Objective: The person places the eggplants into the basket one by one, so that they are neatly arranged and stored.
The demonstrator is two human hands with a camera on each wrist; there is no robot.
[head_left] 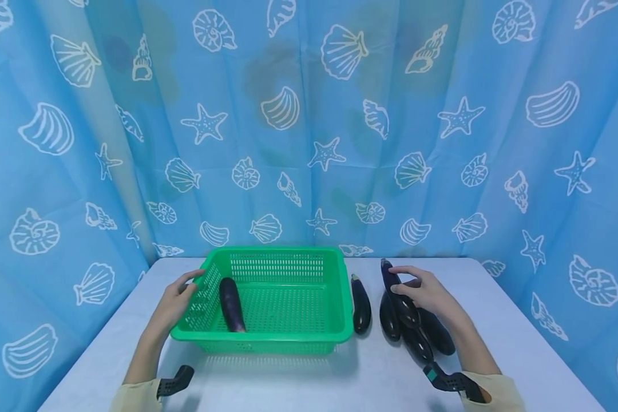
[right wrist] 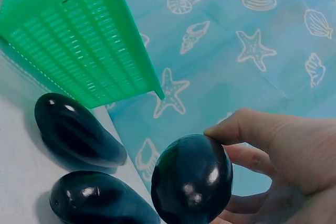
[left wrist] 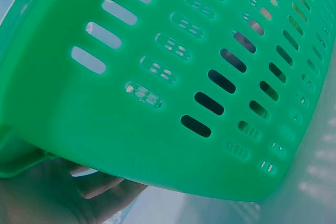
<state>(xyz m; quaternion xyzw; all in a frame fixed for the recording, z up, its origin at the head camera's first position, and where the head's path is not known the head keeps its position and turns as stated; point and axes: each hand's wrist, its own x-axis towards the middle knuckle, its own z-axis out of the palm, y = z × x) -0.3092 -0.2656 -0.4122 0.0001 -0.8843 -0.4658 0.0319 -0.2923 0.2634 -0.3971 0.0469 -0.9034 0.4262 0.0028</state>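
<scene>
My right hand (head_left: pixel 423 290) grips a dark purple eggplant (head_left: pixel 406 309) between thumb and fingers, above a small pile of eggplants. In the right wrist view, the rounded end of that eggplant faces the camera, and two others lie beyond it on the table. At the left side of a green plastic basket (head_left: pixel 268 337), my left hand (head_left: pixel 176 297) holds the rim. The left wrist view has the basket's slotted wall covering part of that hand (left wrist: pixel 68 195). Inside the basket, one eggplant (head_left: pixel 231 304) lies near the left wall.
Beside the basket's right wall lies a single eggplant (head_left: pixel 361 306). Under and around my right hand are more eggplants (head_left: pixel 388 319), one partly beneath my wrist (head_left: pixel 438 333). A white-covered table (head_left: pixel 268 389) bears everything. Blue shell-patterned curtains (head_left: pixel 309 143) hang behind and at both sides.
</scene>
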